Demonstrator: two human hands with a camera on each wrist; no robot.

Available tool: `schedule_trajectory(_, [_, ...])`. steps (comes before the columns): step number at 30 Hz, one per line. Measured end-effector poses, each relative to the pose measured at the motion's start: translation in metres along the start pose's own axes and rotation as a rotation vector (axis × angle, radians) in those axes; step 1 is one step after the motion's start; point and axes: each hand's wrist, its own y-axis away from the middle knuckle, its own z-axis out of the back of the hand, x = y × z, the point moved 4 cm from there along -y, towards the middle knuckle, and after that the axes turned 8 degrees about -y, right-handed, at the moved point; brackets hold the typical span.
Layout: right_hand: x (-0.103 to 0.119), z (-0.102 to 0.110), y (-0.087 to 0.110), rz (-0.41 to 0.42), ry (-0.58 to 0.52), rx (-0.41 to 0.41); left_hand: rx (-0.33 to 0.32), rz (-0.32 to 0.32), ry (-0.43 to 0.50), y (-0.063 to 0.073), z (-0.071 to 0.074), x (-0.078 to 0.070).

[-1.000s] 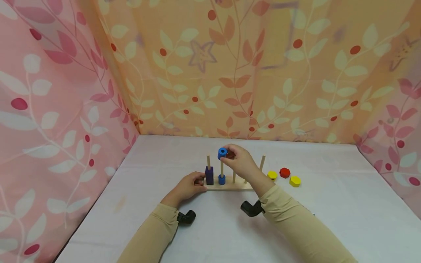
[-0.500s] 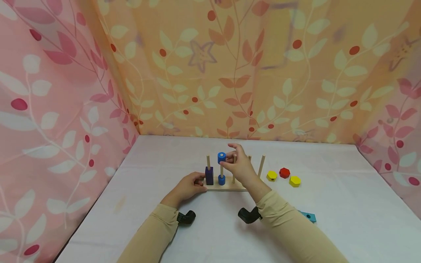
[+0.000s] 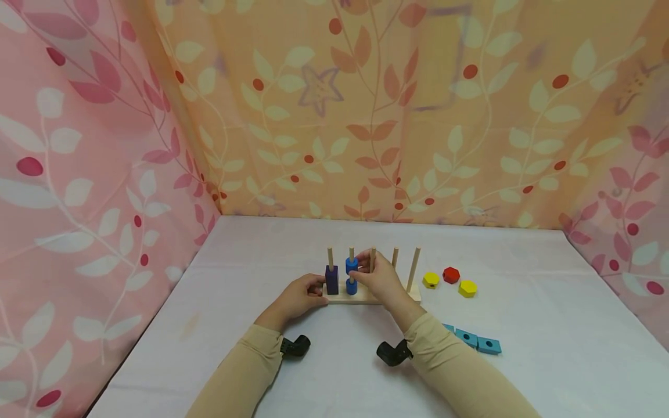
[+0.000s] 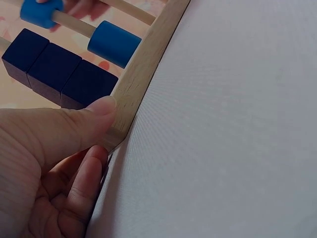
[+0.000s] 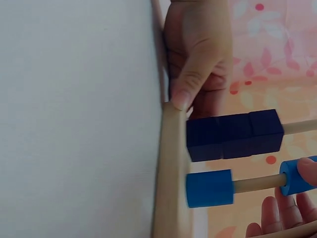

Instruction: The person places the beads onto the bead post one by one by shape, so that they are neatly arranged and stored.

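Observation:
A wooden peg stand (image 3: 351, 300) with several upright pegs stands on the table. My left hand (image 3: 296, 299) grips its left end, the thumb (image 4: 101, 106) lying on the base edge. Dark purple square blocks (image 5: 233, 134) are stacked on the leftmost peg. The second peg carries one blue cylinder bead (image 4: 115, 43) at the bottom. Higher on that same peg, my right hand (image 3: 384, 281) pinches another blue cylinder bead (image 3: 351, 266) between thumb and fingers, a stretch of bare peg showing below it. The pegs to the right hold nothing.
Right of the stand lie two yellow hexagonal beads, a nearer one (image 3: 467, 288) and a farther one (image 3: 431, 280), with a red bead (image 3: 451, 275) beside them. Teal blocks (image 3: 488, 346) lie in a row by the right forearm, partly hidden by the sleeve.
My right hand has lowered the blue cylinder bead from the top of the second peg to partway down it. The left hand has stayed on the stand.

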Motion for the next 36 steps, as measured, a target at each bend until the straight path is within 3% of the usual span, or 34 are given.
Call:
schedule_trajectory(3, [-0.011, -0.001, -0.003, -0.004, -0.002, -0.009, -0.003, -0.005, -0.003, 0.0, 0.0, 0.0])
schedule_trajectory(21, [-0.031, -0.002, 0.0, -0.036, 0.048, 0.016, -0.001, -0.016, -0.006, 0.0, -0.001, 0.001])
schedule_trajectory(36, [-0.025, 0.018, 0.023, 0.006, 0.108, 0.108, -0.011, -0.022, -0.016, 0.0, 0.0, 0.0])
